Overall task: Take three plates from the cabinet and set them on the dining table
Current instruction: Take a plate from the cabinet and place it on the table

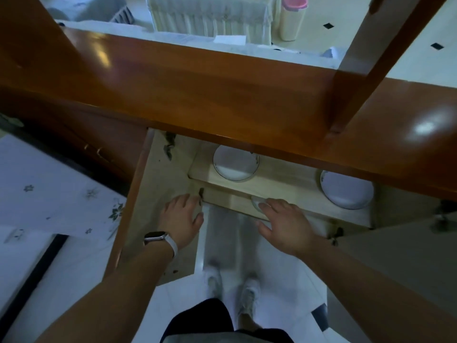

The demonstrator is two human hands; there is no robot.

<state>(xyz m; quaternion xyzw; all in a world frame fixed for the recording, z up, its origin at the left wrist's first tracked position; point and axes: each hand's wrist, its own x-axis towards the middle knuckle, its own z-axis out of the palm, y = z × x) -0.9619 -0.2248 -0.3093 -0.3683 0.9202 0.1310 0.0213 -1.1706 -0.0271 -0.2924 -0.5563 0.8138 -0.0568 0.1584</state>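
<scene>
Head view looks straight down into an open wooden cabinet (197, 95), left door (146, 194) swung out. On the upper shelf (284, 180) are two white plates, well apart: a dark-rimmed plate (235, 164) at left, half under the cabinet top, and a plain plate (347, 191) at right. A third plate (256, 202) sits on the lower shelf (227, 200), only its edge showing.

Right hand (284, 224) is spread, palm down, holding nothing. Its fingertips lie over the third plate's rim; contact unclear. Left hand (181, 216), smartwatch (158, 237) on its wrist, has loose fingers, holds nothing, and reaches the lower shelf's left end by the door.

White shoes (248, 290) stand on the pale floor below. A floral cloth (61, 194) covers a surface at left.
</scene>
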